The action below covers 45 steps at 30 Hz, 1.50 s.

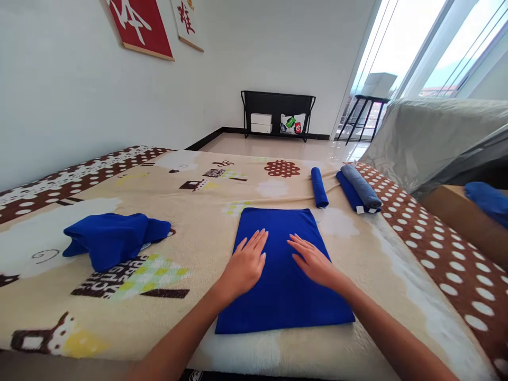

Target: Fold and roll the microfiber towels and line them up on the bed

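A blue towel lies folded flat into a rectangle on the patterned bed blanket in front of me. My left hand rests flat on its left half, fingers stretched out and slightly apart. My right hand lies flat on its right half, fingers also extended. Neither hand holds anything. A crumpled blue towel sits on the blanket to the left, well away from my hands.
Beyond the flat towel lie a rolled blue towel and a grey roll resting on a blue roll. A covered piece of furniture and more blue cloth are at the right. A black rack stands by the far wall.
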Motion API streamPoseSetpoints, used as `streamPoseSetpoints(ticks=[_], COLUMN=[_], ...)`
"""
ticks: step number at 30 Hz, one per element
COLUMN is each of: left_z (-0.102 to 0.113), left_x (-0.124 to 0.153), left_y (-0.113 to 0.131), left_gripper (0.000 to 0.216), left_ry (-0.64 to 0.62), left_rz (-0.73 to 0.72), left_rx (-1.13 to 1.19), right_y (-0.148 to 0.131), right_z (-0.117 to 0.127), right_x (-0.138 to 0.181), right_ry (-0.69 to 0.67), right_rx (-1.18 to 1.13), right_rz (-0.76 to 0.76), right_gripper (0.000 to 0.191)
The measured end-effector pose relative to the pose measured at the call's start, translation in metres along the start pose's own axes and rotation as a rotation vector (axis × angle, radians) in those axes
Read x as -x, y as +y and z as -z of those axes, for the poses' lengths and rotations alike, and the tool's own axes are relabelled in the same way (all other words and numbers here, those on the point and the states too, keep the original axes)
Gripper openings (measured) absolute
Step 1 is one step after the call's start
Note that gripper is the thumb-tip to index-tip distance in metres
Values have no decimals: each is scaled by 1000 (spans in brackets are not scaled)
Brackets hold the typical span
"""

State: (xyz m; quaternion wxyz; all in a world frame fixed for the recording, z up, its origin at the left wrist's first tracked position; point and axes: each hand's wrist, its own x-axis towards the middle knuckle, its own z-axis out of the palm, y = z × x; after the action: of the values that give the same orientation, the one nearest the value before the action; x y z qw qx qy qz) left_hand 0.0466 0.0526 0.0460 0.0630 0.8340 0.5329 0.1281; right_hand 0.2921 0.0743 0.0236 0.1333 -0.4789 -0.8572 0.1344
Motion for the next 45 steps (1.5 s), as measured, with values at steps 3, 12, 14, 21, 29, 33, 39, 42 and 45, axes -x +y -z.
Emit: streamPoseSetpoints(ticks=[3, 12, 14, 21, 29, 33, 39, 42, 45], left_z=[-18, -44, -46, -34, -30, -52, -44, -30, -23], left_x=[-74, -113, -113, -110, -118, -129, -120, -110, -99], left_y=[-7, -96, -108, -97, -59, -63, -78, -70, -52], left_gripper=[62, 59, 61, 53, 54, 53, 55, 54, 54], left_ry=[-31, 107, 117, 131, -7, 15, 112, 148, 117], left_rz=[-32, 263, 314, 310, -10, 81, 288, 284, 145], left_rx=[-14, -91, -93, -118, -76, -99, -162, -188, -177], right_y=[-4, 89, 107, 114, 56, 56, 91, 89, 69], right_z=[-8, -16, -16, -12, -16, -24, -14, -9, -11], right_x=[-78, -111, -107, -105, -110, -116, -109, -99, -92], right_ry=[37, 144, 155, 162, 88, 58, 169, 191, 137], right_rx=[13, 70, 85, 114, 90, 86, 121, 127, 105], right_rz=[-9, -210, -263, -284, -21, -42, -342, -349, -167], right_gripper=[51, 57, 61, 63, 59, 58, 65, 63, 58])
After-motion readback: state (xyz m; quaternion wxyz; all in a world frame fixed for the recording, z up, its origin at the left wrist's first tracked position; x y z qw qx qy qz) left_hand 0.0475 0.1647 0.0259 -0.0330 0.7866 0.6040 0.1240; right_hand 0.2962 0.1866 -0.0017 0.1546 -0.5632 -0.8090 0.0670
